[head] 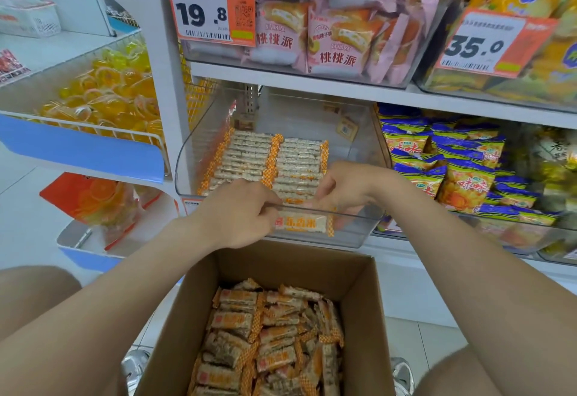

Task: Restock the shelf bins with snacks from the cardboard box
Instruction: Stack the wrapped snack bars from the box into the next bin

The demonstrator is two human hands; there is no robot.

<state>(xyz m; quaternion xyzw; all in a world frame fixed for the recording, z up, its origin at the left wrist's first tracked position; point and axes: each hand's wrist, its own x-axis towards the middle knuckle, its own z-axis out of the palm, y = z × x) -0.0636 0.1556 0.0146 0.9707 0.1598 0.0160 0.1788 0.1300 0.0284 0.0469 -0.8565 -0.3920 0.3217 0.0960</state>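
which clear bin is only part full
The clear bin above the cardboard box: snack bars cover only its left, floor bare at right. Neighbouring bins are packed.

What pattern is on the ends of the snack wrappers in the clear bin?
Orange-and-white check on the snack wrappers, clearest in the head view.

snack bars (pixel 249 158) lie rowed in the clear bin (pixel 352 234), others jumbled in the cardboard box (pixel 363 311).

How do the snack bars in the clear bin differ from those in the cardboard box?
Bin bars stand on edge in two tidy rows; box bars lie jumbled at all angles. Bin bars show narrow sides; box bars show printed faces. Both share orange-checked wrappers.
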